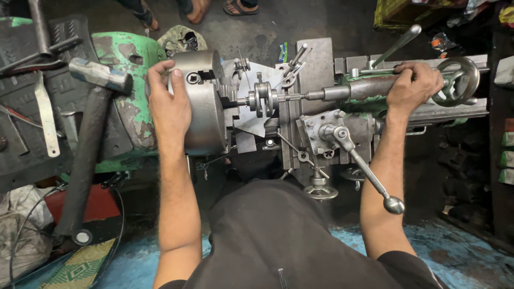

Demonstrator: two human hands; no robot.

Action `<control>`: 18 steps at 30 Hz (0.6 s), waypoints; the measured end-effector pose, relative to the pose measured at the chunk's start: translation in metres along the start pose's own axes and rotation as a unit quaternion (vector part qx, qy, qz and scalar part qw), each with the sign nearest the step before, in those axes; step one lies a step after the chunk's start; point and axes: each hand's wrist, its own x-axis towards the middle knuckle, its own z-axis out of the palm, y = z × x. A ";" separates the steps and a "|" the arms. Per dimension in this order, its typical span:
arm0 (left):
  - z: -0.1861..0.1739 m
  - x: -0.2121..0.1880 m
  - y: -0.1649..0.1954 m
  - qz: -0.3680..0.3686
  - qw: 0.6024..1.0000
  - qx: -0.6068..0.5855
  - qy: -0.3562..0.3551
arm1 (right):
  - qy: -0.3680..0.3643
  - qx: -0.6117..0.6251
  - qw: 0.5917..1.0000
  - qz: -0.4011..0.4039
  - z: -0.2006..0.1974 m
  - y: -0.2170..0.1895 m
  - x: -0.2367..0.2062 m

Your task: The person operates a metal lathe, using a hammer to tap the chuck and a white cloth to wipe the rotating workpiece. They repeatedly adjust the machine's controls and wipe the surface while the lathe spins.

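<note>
Head view: left hand (pixel 170 104) lies open on the heavy, smooth steel chuck (pixel 206 101); right hand (pixel 412 85) wraps the tailstock (pixel 369 86), fingers closed.

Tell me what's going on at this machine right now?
A person stands over a metal lathe. The left hand lies flat on the big steel chuck; the right hand grips the tailstock beside its handwheel. A small round workpiece sits between chuck and tailstock. A hammer rests on the green headstock.
</note>
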 end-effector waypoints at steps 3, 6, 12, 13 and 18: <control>0.000 -0.001 -0.002 -0.031 0.999 -0.022 -0.001 | 0.006 -0.004 1.000 -0.008 0.000 0.001 -0.001; 0.001 -0.004 -0.003 -0.085 0.995 -0.053 -0.004 | 0.010 0.004 1.000 -0.015 0.002 0.003 -0.001; 0.002 -0.021 -0.013 0.053 0.995 -0.081 0.035 | 0.005 -0.014 1.000 0.003 0.005 0.007 0.000; 0.003 -0.025 -0.016 0.066 0.993 -0.091 0.038 | 0.006 -0.010 1.000 0.001 0.004 0.008 -0.001; 0.009 -0.057 -0.040 0.100 0.984 -0.132 0.066 | 0.012 0.012 1.000 -0.010 0.003 0.007 -0.001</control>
